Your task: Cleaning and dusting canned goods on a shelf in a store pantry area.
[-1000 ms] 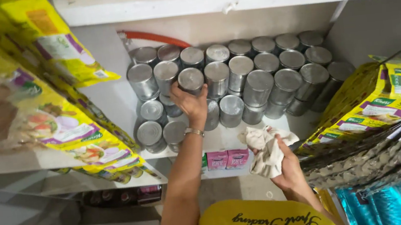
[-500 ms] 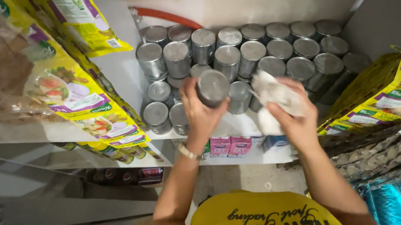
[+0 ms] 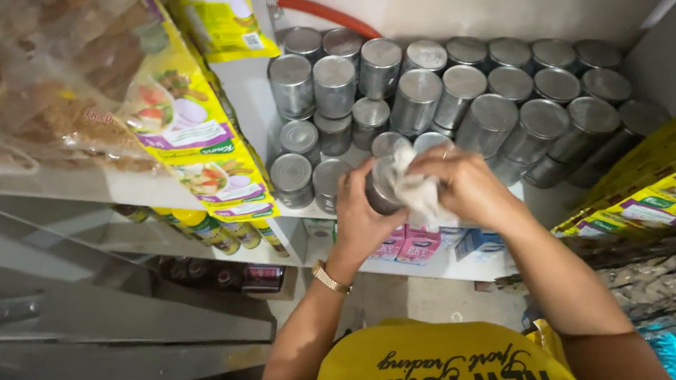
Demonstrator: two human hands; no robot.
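Can being wiped in front of the shelf (image 3: 448, 266).
Left hand (image 3: 361, 223) is gripping the tin can (image 3: 380, 189), fingers wrapped around it; right hand (image 3: 465, 188) is pressing a white cloth (image 3: 411, 186) onto it, apparently cleaning.

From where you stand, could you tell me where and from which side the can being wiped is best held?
Grip the can around its round side wall from the left, as the left hand does. That leaves its top and right side free for the white cloth under the right hand.
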